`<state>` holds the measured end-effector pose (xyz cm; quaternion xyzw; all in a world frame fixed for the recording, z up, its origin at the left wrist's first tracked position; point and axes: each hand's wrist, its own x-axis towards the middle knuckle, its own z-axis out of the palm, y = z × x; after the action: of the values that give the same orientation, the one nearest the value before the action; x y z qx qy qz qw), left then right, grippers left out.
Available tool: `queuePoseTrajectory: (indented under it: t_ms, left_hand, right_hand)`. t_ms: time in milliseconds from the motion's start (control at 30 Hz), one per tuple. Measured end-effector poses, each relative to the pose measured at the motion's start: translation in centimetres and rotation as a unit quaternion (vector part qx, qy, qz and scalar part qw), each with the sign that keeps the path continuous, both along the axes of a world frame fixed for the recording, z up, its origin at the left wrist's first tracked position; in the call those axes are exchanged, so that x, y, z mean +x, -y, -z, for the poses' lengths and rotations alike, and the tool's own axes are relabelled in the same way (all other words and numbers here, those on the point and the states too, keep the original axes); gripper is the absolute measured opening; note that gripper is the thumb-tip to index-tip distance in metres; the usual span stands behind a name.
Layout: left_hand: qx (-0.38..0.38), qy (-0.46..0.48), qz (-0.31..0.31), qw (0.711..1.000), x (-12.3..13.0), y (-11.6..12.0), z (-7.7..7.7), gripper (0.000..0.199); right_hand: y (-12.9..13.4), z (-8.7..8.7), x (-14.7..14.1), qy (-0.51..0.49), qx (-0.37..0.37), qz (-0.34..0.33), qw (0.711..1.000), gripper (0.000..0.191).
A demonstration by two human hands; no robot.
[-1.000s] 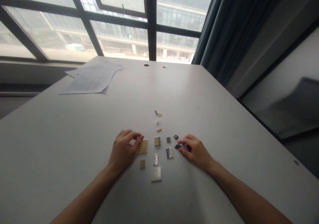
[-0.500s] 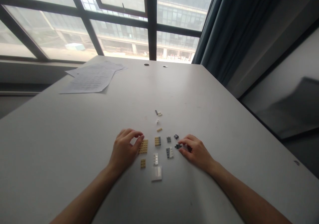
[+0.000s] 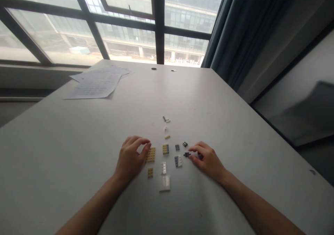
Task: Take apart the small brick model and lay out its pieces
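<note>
My left hand [image 3: 133, 155] rests at the left edge of a tan studded building plate [image 3: 150, 155], its thumb and index fingertip meeting in a loop with nothing visible in it. On the right, a small dark building piece [image 3: 187, 154] with side pegs lies on the table. Close against its right end is my right hand [image 3: 206, 158], thumb and index finger apart. Behind the piece sits a small black studded brick [image 3: 185, 144]. To its left are a grey plate [image 3: 177, 147] and a grey-and-white pair of wedge plates [image 3: 178, 161].
A tan-and-grey block [image 3: 165, 149], a white studded strip [image 3: 163, 167], a smooth white tile piece [image 3: 164, 183] and a small tan plate [image 3: 150, 172] lie between my forearms. Paper sheets [image 3: 96, 83] lie at the back left of the white table [image 3: 221, 123].
My right fingers have drawn back slightly to the right from the dark piece, which stays in place. My left hand holds its position. The view has shifted a little.
</note>
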<state>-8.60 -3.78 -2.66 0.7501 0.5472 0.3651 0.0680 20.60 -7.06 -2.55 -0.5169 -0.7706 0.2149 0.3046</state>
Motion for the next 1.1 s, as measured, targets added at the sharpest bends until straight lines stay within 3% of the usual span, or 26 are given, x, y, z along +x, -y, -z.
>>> queuePoseTrajectory:
  t_ms: [233, 433, 600, 800, 900, 967, 1033, 1100]
  left_hand:
    - [-0.014, -0.015, 0.000, 1.000, 0.1, -0.6, 0.0, 0.016]
    - [-0.098, -0.068, 0.077, 0.990, 2.0, -5.5, -1.4, 0.032]
    - [-0.132, -0.032, 0.094, 0.986, 4.1, -8.1, -0.9, 0.033]
    - [-0.149, 0.073, 0.092, 0.982, 4.4, -7.7, -0.8, 0.016]
    - [-0.171, 0.150, 0.082, 0.970, 4.4, -6.1, -1.5, 0.025]
    - [-0.209, 0.250, 0.093, 0.941, 4.8, -4.3, -2.2, 0.038]
    - [-0.312, 0.498, 0.137, 0.798, 5.4, -2.2, -3.0, 0.040]
    - [-0.377, 0.621, 0.157, 0.669, 6.3, -0.1, -3.8, 0.035]
  right_hand:
    - [-0.3, 0.0, 0.3, -0.038, -0.007, 0.024, 0.999, 0.012]
    - [-0.3, 0.6, 0.5, -0.046, 0.031, 0.042, 0.998, 0.011]
    - [-0.1, 0.4, 0.3, -0.042, 0.043, 0.037, 0.997, 0.011]
    - [-0.2, 0.6, 0.4, -0.042, 0.057, 0.035, 0.997, 0.011]
    - [-0.2, 0.4, 0.5, -0.049, 0.072, 0.035, 0.996, 0.011]
    - [-0.2, -0.3, 0.3, -0.057, 0.092, 0.032, 0.994, 0.012]
    - [-0.1, -1.4, -0.3, -0.068, 0.118, 0.022, 0.990, 0.016]
    - [0.0, -2.7, -1.4, -0.089, 0.148, 0.003, 0.985, 0.023]
